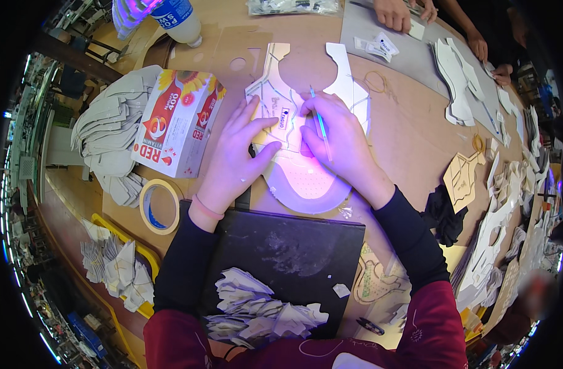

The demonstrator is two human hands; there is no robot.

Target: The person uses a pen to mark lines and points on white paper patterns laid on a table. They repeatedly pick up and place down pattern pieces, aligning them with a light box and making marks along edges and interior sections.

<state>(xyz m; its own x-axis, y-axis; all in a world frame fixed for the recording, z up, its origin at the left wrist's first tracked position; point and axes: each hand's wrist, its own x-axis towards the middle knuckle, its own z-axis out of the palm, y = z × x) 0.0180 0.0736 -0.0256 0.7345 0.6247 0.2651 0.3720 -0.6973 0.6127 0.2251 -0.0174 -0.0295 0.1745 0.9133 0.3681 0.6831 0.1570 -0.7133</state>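
The left hand (pixel 239 147) lies palm down, fingers spread and grasping nothing, pressing the marked template (pixel 275 101) over the U-shaped white piece (pixel 348 86), mid-table (pixel 410 141). The right hand (pixel 343 135) bends inward, its grip pinched around a slim pen (pixel 319 117); whether its tip touches is unclear. Hands hide the template's sides; purple glare washes the piece's curve. A red-and-white box (pixel 170 126) stands beside the left hand; rightward, brown table stretches toward black cloth (pixel 444 215).

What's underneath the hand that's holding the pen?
Part of a pale, U-shaped piece with a rounded, dotted end lies under the right hand. One prong shows beyond it. Whatever the hand covers there can't be seen.
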